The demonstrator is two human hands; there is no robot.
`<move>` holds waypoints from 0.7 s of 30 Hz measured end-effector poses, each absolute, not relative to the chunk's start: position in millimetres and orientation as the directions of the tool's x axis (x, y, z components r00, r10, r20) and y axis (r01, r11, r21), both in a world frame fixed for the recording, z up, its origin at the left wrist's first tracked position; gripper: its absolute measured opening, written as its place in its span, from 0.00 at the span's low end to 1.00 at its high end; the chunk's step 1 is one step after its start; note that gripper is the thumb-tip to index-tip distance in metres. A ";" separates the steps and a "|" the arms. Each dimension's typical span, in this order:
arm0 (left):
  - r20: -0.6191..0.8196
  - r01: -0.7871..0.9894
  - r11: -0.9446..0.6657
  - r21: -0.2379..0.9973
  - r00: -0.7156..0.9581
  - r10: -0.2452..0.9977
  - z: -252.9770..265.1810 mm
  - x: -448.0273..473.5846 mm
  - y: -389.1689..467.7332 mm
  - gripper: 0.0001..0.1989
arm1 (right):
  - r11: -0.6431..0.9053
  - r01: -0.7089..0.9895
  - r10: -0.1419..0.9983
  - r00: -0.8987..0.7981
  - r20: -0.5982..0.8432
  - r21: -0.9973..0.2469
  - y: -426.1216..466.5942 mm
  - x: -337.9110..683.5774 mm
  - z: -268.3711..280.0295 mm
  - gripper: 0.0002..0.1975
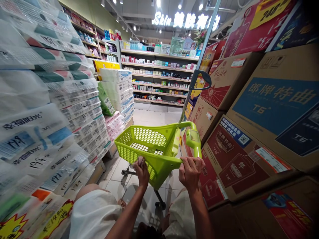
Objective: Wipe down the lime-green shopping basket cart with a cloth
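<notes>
A lime-green shopping cart (159,169) with a perforated basket stands in front of me, its handle side toward my right. My right hand (190,171) is closed round the near end of the cart's green handle. Against the basket's near perforated side, my left hand (141,172) is closed on a crumpled greyish cloth (141,161), mostly covered by the fingers. The basket shows nothing inside except its slotted floor. Below it, dark wheels (160,204) rest on the tiles.
Wrapped tissue packs (74,106) are piled high on the left. Stacked cardboard cartons (274,96) form a wall close on the right. A dark-handled pole (191,88) rises beyond the cart. Farther off stand shelves (159,71) of small boxes and bottles.
</notes>
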State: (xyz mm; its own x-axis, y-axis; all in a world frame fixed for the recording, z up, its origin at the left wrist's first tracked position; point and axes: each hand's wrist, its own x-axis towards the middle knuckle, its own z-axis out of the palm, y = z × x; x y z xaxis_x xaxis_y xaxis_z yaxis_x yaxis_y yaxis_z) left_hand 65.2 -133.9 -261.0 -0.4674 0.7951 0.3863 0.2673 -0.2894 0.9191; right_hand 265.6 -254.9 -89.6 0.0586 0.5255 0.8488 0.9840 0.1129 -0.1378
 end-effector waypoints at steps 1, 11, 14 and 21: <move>0.410 0.291 -0.302 0.908 -0.471 0.781 -249.3 65.8 -126.8 0.15 | 0.112 0.984 0.527 0.061 0.848 -0.141 -254.5 266.7 -90.1 0.12; 0.366 0.244 -0.274 0.930 -0.573 0.733 -236.1 70.1 -121.3 0.07 | 0.130 0.981 0.522 0.054 0.851 -0.142 -251.2 277.2 -92.1 0.11; 0.390 0.260 -0.291 0.921 -0.628 0.673 -201.1 63.9 -92.2 0.09 | 0.138 0.979 0.532 0.051 0.845 -0.147 -248.4 284.9 -90.9 0.11; 0.232 0.061 -0.265 0.962 -0.690 0.686 -224.8 57.6 -89.2 0.09 | 0.200 0.972 0.472 0.017 0.882 -0.126 -241.2 303.4 -93.7 0.12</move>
